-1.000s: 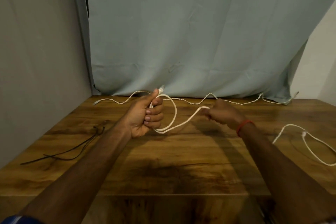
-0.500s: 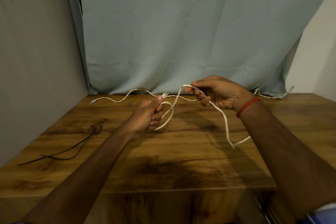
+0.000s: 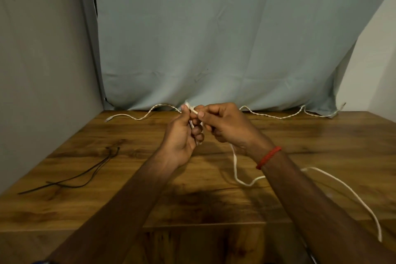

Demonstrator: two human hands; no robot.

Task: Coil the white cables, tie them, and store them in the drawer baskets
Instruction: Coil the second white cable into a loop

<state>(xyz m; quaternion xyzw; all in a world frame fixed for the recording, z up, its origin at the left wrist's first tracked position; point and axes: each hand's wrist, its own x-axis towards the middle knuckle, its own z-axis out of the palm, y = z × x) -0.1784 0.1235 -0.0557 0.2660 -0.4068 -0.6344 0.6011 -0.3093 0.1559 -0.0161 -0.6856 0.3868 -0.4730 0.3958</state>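
My left hand [image 3: 182,135] and my right hand [image 3: 227,126] meet above the middle of the wooden table [image 3: 128,203], both closed on one white cable [image 3: 235,169]. Its connector end sticks up between my left thumb and fingers, and its loops are bunched inside that fist. From under my right hand the cable hangs down, curls on the table and trails off to the right front edge. A second, twisted white cable [image 3: 276,115] lies stretched along the back of the table, partly hidden behind my hands.
Thin black ties [image 3: 85,176] lie on the left part of the table. A pale blue curtain [image 3: 214,38] hangs behind the table and a grey wall [image 3: 42,70] bounds its left side. No drawer or basket is in view.
My right hand has come left and down to meet my left hand, bringing another loop of the cable into the left fist. The loose tail has slid closer across the table.
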